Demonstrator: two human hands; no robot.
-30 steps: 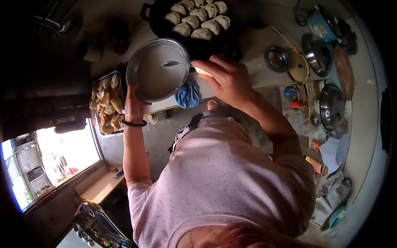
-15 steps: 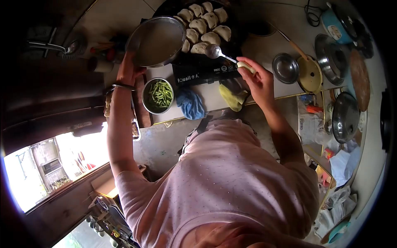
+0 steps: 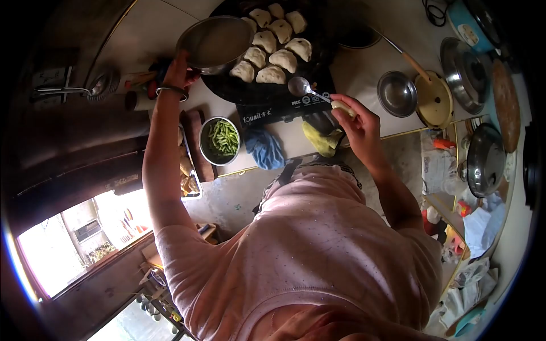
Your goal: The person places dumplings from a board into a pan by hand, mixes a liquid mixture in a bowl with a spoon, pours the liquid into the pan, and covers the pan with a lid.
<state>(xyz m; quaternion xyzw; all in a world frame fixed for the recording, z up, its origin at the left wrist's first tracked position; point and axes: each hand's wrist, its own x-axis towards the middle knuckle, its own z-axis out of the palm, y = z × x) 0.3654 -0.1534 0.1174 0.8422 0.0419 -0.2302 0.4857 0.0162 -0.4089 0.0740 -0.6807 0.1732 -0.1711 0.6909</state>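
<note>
**Bowl tipped at the pan, spoon held ready**

Nearest the camera is the person's own pink shirt (image 3: 318, 250). Just beyond it, the right hand (image 3: 357, 126) is closed around the pale handle of a spoon (image 3: 300, 86), whose bowl points away from the hand and hangs over the front edge of the dark pan (image 3: 227, 91). Below that hand a yellow cloth (image 3: 321, 139) and a blue cloth (image 3: 264, 149) lie on the surface (image 3: 364, 62). Toward the left arm sits a small bowl of green beans (image 3: 220, 139).

Farther off, the left hand (image 3: 179, 71) grips the rim of a metal bowl (image 3: 216, 42), tilted at the pan's left edge. Dumplings (image 3: 273, 51) fill the pan, just beyond the spoon and beside the bowl. To the right of the right hand stand an empty steel bowl (image 3: 397, 94) and a yellow lid (image 3: 435, 99).

The step looks like adding liquid from the bowl to the dumplings. The next move likely calls for a steady tilt over the pan, with the spoon clear of the pour.
</note>
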